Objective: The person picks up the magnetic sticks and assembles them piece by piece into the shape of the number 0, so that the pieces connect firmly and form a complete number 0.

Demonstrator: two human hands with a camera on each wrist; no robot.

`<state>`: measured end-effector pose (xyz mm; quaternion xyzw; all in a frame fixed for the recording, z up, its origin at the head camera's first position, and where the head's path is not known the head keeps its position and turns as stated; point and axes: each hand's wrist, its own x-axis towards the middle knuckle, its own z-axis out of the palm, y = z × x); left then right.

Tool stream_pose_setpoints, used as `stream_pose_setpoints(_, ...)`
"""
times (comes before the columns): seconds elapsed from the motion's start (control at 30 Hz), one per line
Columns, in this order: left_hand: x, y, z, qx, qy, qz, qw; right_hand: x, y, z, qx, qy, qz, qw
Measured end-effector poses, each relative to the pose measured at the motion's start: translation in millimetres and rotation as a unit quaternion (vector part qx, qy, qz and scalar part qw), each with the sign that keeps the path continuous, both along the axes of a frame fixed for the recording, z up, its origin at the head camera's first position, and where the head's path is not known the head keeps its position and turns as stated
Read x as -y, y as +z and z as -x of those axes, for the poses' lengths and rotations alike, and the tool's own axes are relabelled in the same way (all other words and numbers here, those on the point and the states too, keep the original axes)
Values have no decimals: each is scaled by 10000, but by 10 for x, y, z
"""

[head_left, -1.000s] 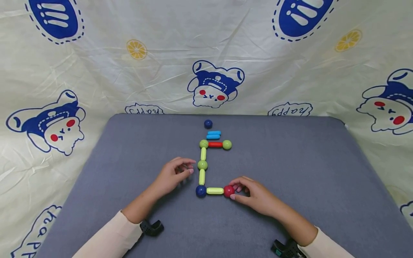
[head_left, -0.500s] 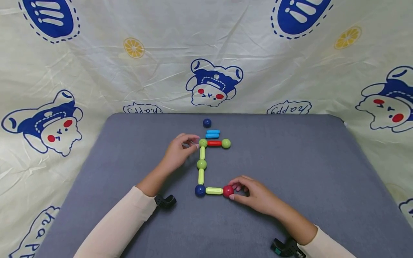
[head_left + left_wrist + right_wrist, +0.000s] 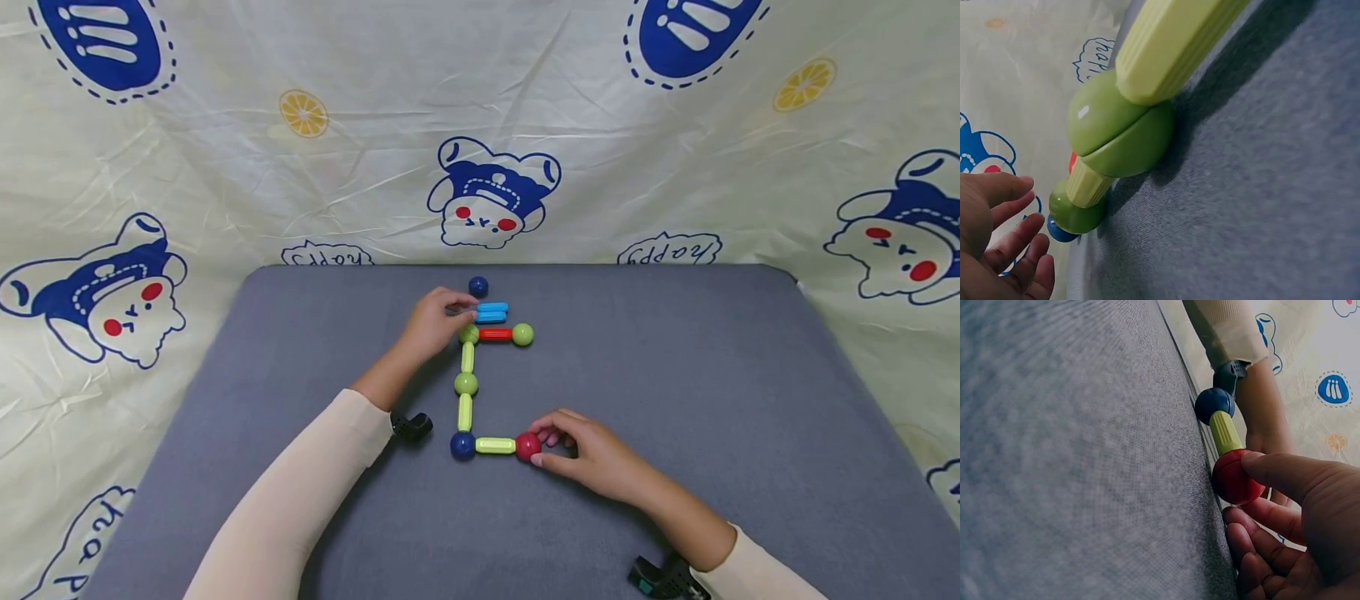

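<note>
The chain of sticks and balls lies flat on the grey mat (image 3: 675,375), its long axis running away from the person: from the dark blue ball (image 3: 462,445) up through 2 yellow-green sticks and the middle green ball (image 3: 466,383) to the far green ball (image 3: 469,334). A short yellow-green stick (image 3: 495,445) branches right at the near end to the red ball (image 3: 528,446), and a red stick (image 3: 496,334) branches right at the far end.

The right hand (image 3: 592,454) pinches the red ball between thumb and fingertips, exactly where it was 1 second ago. The left hand (image 3: 435,321) has travelled from beside the middle green ball up to the far end, and its fingertips now pinch the left end of the light blue sticks (image 3: 491,312), just short of the lone blue ball (image 3: 477,287).

In the left wrist view that hand shows only partly at the frame edge, and the blue sticks are out of sight.
</note>
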<state>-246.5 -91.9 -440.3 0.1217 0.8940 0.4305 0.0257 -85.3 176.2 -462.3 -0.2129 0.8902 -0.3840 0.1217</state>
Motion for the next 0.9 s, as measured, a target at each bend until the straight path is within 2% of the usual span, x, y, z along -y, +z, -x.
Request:
stream_pose_setpoints(0.23,-78,-20,112,277,-180,340,9989,5,-2,-6,33,-30,32,10000)
stream_pose_setpoints(0.37,-104,-44,148,479,-178,370,9980,2,-14,-4,84,-34,91,9999)
stream_pose_setpoints(0.6,-136,-75,169,589,-153,493,9969,-1,-17,-3,4,15,154,9999)
stream_pose_setpoints(0.9,-185,-55,205,648,-29,656,9957,-9,-18,-1,-38,56,137,9999)
